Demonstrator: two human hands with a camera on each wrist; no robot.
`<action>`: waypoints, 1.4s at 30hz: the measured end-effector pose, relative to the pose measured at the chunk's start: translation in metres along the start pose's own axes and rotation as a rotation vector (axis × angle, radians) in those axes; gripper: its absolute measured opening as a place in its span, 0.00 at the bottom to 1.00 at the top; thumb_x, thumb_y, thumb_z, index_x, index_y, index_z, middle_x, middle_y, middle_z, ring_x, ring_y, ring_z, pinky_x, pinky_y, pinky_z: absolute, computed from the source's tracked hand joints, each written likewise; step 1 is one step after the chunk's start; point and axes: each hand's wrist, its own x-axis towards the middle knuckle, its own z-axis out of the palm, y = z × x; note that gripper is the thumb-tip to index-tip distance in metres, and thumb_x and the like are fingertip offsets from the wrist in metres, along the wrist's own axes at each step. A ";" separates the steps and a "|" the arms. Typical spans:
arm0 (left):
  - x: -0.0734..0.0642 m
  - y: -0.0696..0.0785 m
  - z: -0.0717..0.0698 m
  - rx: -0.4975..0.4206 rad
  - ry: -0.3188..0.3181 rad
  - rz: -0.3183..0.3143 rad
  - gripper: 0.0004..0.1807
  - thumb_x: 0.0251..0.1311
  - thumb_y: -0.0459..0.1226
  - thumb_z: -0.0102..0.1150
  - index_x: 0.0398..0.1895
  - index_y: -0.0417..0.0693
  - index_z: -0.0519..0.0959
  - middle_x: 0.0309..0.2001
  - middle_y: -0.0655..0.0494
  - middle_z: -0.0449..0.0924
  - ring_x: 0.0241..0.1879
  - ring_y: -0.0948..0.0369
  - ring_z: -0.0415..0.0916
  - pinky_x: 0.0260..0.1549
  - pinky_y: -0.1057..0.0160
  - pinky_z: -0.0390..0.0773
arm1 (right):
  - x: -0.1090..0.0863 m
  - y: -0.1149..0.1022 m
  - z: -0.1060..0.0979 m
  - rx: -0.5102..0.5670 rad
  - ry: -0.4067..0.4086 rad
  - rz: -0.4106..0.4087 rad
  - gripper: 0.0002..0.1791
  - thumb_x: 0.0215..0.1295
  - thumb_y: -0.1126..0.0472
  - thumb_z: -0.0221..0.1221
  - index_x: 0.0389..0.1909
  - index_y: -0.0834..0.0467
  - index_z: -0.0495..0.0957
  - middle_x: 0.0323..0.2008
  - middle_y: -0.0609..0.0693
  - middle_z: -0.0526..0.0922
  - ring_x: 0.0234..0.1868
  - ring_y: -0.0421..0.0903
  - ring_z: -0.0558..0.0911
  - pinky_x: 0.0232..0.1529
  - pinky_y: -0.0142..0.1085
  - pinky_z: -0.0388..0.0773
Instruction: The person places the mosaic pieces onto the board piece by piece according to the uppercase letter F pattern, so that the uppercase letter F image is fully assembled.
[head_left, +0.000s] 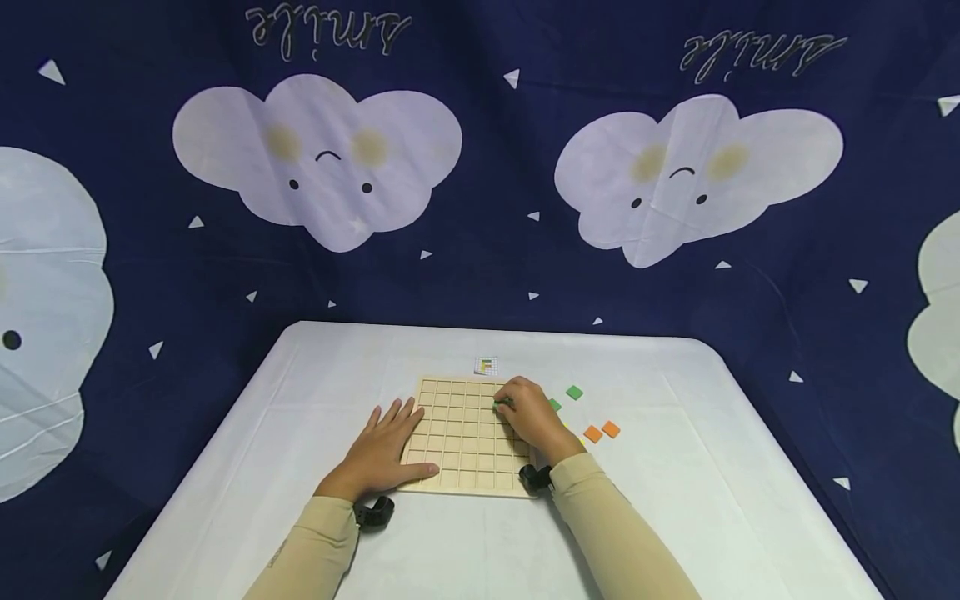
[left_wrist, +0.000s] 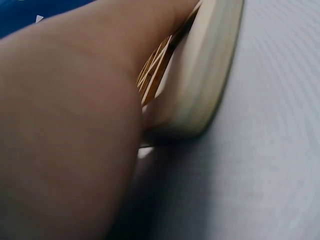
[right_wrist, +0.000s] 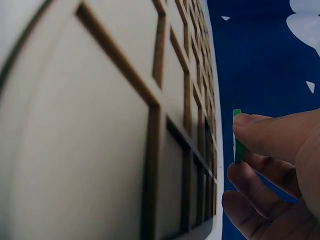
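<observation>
A light wooden grid board with square cells lies on the white table. My left hand rests spread on the board's left side, its thumb over the lower left cells. At the upper right of the board, my right hand pinches a green square tile between thumb and fingers. In the right wrist view the tile stands on edge, just off the board's surface. The left wrist view shows the board's rounded corner beside the hand.
Loose green tiles and orange tiles lie right of the board, with bits of yellow partly hidden by the right hand. A small printed pattern card is behind the board. A dark blue cloud-print cloth hangs beyond the table.
</observation>
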 end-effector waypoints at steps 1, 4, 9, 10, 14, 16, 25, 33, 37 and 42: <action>0.000 0.000 0.000 -0.001 0.000 -0.001 0.62 0.56 0.76 0.58 0.83 0.43 0.60 0.83 0.43 0.49 0.82 0.45 0.40 0.77 0.39 0.38 | 0.001 0.000 0.001 -0.006 -0.005 -0.007 0.06 0.67 0.71 0.70 0.43 0.63 0.88 0.44 0.52 0.83 0.50 0.51 0.83 0.53 0.42 0.83; 0.000 -0.001 0.001 -0.001 0.003 -0.003 0.62 0.56 0.76 0.57 0.83 0.43 0.60 0.83 0.43 0.50 0.82 0.44 0.41 0.77 0.39 0.38 | 0.005 -0.002 0.005 -0.014 -0.020 -0.013 0.06 0.67 0.70 0.70 0.44 0.63 0.88 0.44 0.51 0.83 0.49 0.51 0.84 0.53 0.42 0.83; 0.000 -0.003 0.003 0.004 0.002 -0.009 0.63 0.56 0.76 0.57 0.83 0.43 0.60 0.83 0.43 0.49 0.82 0.45 0.41 0.77 0.39 0.39 | 0.011 -0.005 0.009 -0.023 -0.043 -0.041 0.07 0.68 0.69 0.69 0.46 0.63 0.88 0.45 0.51 0.83 0.50 0.50 0.84 0.54 0.41 0.82; 0.000 -0.004 0.003 0.009 0.000 -0.010 0.63 0.56 0.77 0.56 0.83 0.43 0.60 0.83 0.43 0.49 0.82 0.45 0.40 0.77 0.39 0.39 | 0.012 -0.006 0.010 -0.027 -0.047 -0.051 0.07 0.69 0.69 0.69 0.46 0.63 0.88 0.45 0.51 0.83 0.50 0.50 0.84 0.54 0.41 0.82; 0.001 -0.004 0.003 0.008 -0.002 -0.009 0.62 0.57 0.76 0.56 0.83 0.43 0.60 0.83 0.43 0.49 0.82 0.45 0.40 0.77 0.39 0.38 | 0.016 -0.010 0.011 -0.035 -0.059 -0.077 0.07 0.69 0.69 0.69 0.46 0.63 0.88 0.45 0.50 0.83 0.50 0.49 0.84 0.54 0.39 0.82; 0.000 -0.004 0.002 0.009 -0.004 -0.009 0.62 0.57 0.76 0.56 0.83 0.44 0.59 0.83 0.44 0.48 0.82 0.45 0.40 0.77 0.40 0.38 | 0.019 -0.012 0.010 -0.035 -0.061 -0.082 0.07 0.69 0.68 0.69 0.46 0.63 0.88 0.45 0.50 0.83 0.49 0.49 0.84 0.54 0.39 0.82; -0.001 -0.004 0.004 0.003 -0.005 -0.012 0.62 0.57 0.76 0.57 0.83 0.43 0.60 0.83 0.43 0.49 0.82 0.45 0.40 0.77 0.39 0.39 | 0.030 -0.021 0.015 -0.037 -0.082 -0.109 0.07 0.69 0.68 0.70 0.46 0.62 0.88 0.46 0.51 0.85 0.52 0.52 0.84 0.56 0.41 0.81; -0.001 -0.002 0.001 -0.003 -0.007 -0.003 0.62 0.57 0.76 0.57 0.83 0.44 0.60 0.83 0.43 0.49 0.82 0.45 0.40 0.77 0.39 0.38 | 0.040 -0.025 0.023 0.002 -0.120 -0.094 0.05 0.69 0.67 0.70 0.44 0.60 0.89 0.43 0.49 0.84 0.50 0.49 0.84 0.55 0.41 0.81; -0.001 -0.001 0.001 -0.002 -0.005 0.004 0.62 0.57 0.76 0.57 0.83 0.44 0.60 0.83 0.43 0.49 0.82 0.45 0.40 0.77 0.39 0.37 | 0.044 -0.024 0.028 0.011 -0.112 -0.080 0.03 0.68 0.66 0.71 0.41 0.58 0.90 0.41 0.48 0.85 0.47 0.47 0.84 0.52 0.39 0.82; 0.000 -0.002 0.000 -0.003 -0.002 0.006 0.62 0.57 0.76 0.57 0.83 0.43 0.59 0.83 0.43 0.48 0.82 0.45 0.40 0.77 0.39 0.37 | 0.047 -0.027 0.031 0.049 -0.123 -0.044 0.03 0.68 0.67 0.71 0.40 0.58 0.89 0.42 0.48 0.84 0.45 0.45 0.84 0.48 0.37 0.83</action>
